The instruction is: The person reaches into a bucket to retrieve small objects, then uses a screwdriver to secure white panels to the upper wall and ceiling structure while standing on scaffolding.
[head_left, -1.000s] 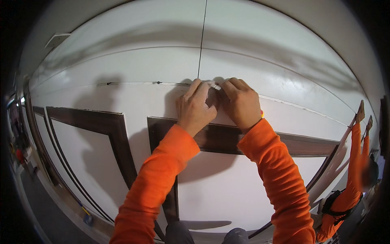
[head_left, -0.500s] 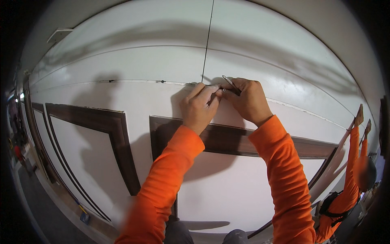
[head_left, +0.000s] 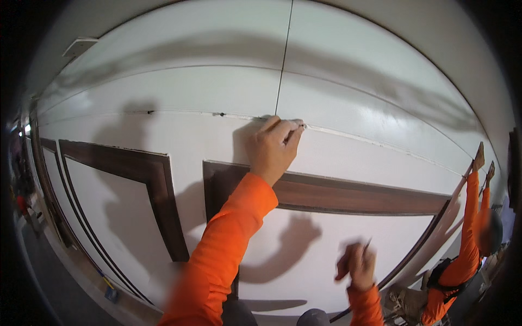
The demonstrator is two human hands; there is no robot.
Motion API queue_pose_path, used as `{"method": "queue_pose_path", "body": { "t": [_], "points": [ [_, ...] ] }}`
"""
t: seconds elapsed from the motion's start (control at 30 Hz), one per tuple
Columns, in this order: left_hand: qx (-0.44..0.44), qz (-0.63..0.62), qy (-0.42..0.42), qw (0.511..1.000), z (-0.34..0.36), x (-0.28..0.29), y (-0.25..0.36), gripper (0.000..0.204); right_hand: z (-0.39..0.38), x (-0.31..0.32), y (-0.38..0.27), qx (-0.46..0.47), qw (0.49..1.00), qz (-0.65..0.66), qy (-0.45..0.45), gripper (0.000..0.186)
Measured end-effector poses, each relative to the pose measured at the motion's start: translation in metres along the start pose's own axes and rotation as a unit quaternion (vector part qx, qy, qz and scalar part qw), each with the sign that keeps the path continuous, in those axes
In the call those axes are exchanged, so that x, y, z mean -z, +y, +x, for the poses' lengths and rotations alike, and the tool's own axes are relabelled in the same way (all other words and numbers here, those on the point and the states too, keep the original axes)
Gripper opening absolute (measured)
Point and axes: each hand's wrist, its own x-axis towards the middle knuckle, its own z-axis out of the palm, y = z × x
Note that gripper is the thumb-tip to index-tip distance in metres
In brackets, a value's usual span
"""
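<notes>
My left hand (head_left: 273,150) is raised to the wall. Its thumb and fingers are pinched together on a small pale piece (head_left: 304,126) with a round end, at the horizontal seam (head_left: 348,136); most of it is hidden. Lower down, in front of a white panel, my right hand (head_left: 358,264) is blurred by motion with its fingers curled. From it juts the thin tip of a slim pointed metal tool (head_left: 368,244), the rest of which is covered by the fingers.
Dark brown wooden moulding (head_left: 359,199) frames the white panels below the seam. A dark vertical line (head_left: 283,62) runs up the wall above my left hand. At the far right a co-worker in an orange sleeve (head_left: 470,217) reaches up against the wall. Small dark spots (head_left: 218,114) mark the seam.
My right hand has left the seam and dropped down and to the right with the slim tool. My left hand keeps its pinch at the seam.
</notes>
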Motion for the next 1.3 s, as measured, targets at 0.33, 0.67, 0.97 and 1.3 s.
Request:
{"method": "queue_pose_path", "body": {
  "t": [0.33, 0.67, 0.97, 1.3],
  "points": [
    [-0.074, 0.068, 0.012, 0.995, 0.009, 0.001, 0.003, 0.017, -0.299, 0.021, 0.266, -0.078, 0.9, -0.386, 0.187, 0.036],
    [-0.034, 0.114, 0.002, 0.993, 0.001, 0.005, -0.01, 0.015, -0.224, 0.019, 0.229, -0.379, 0.913, 0.109, 0.105, 0.022],
    [-0.057, 0.162, 0.034, 0.985, 0.001, 0.007, -0.004, 0.021, 0.001, 0.008, 0.063, -0.008, 0.993, 0.105, -0.054, 0.045],
    [-0.008, 0.058, 0.044, 0.997, 0.001, -0.004, 0.002, 0.014, 0.173, -0.062, -0.078, 0.124, 0.979, 0.159, -0.023, 0.019]
  ]
}}
